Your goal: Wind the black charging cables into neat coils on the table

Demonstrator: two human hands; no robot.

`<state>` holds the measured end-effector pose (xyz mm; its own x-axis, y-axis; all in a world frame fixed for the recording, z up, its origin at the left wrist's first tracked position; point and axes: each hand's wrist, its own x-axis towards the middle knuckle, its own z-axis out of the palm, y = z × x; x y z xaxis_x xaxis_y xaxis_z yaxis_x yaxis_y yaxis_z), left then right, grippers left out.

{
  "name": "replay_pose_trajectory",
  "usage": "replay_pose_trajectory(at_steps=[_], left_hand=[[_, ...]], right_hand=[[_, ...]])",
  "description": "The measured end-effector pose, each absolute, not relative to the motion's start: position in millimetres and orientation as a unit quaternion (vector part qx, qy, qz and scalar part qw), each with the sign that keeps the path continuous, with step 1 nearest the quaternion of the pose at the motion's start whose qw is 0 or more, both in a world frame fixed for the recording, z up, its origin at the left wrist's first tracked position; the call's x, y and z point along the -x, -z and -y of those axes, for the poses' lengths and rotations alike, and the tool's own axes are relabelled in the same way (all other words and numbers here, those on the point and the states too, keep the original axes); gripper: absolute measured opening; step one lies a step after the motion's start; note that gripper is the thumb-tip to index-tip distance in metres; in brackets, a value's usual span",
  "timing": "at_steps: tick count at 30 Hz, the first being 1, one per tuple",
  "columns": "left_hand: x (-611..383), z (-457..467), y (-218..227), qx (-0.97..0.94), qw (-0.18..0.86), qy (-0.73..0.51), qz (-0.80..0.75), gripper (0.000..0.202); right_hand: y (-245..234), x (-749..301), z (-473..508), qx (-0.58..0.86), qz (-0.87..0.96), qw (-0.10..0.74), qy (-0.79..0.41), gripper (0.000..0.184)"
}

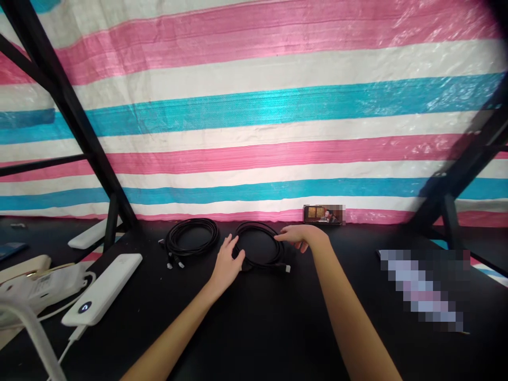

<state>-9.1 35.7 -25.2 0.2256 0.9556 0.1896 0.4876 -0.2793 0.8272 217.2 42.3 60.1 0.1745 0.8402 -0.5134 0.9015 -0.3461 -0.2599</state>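
Note:
A coiled black cable (260,263) lies on the black table between my two hands, with a pale-tipped connector (286,268) at its near right side. Along the coil's left edge is my left hand (228,259), fingers spread and thumb apart. My right hand (299,236) reaches to the coil's right edge, its fingers stretched out and partly turned away from view. Whether either hand presses on the cable is hard to see. Left of my left hand rests a second coil of black cable (193,252), with several connector ends at its lower left.
A phone (322,215) leans at the table's back edge. On the left are a white power bank (103,290) with a cable plugged in, and a white power strip (43,288). A blurred-out item (423,291) lies at right. Black metal frames (75,114) rise on both sides before a striped sheet (254,106).

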Motion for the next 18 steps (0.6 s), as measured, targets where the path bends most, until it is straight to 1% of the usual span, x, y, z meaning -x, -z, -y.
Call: replay_pose_trajectory(at_steps=[3, 6, 8, 10, 13, 15, 18], left_hand=[[6.1, -34.5, 26.4, -0.711, 0.343, -0.348, -0.506, 0.048], [6.7, -39.5, 27.8, -0.709, 0.331, -0.362, -0.507, 0.045], [10.7, -45.4, 27.7, -0.719, 0.275, -0.38, -0.513, 0.044], [17.7, -51.9, 27.2, -0.739, 0.179, -0.383, -0.524, 0.044], [30.5, -60.7, 27.9, -0.763, 0.045, -0.343, -0.546, 0.047], [37.4, -65.1, 30.1, -0.768, 0.004, -0.299, -0.567, 0.046], [42.6, -68.9, 34.1, -0.772, -0.011, -0.241, -0.588, 0.042]], right_hand=[[-71.2, -214.1, -35.8, -0.754, -0.578, 0.048, 0.308, 0.064], [-78.6, -211.7, -30.5, -0.743, -0.586, 0.037, 0.32, 0.062], [-81.5, -210.2, -28.2, -0.75, -0.581, 0.059, 0.312, 0.059], [-84.2, -208.1, -25.9, -0.762, -0.578, 0.072, 0.283, 0.057], [-88.6, -201.7, -22.1, -0.753, -0.598, 0.056, 0.269, 0.059], [-90.5, -194.7, -20.5, -0.729, -0.617, 0.047, 0.292, 0.06], [-89.2, -182.1, -21.8, -0.705, -0.629, 0.062, 0.322, 0.054]])
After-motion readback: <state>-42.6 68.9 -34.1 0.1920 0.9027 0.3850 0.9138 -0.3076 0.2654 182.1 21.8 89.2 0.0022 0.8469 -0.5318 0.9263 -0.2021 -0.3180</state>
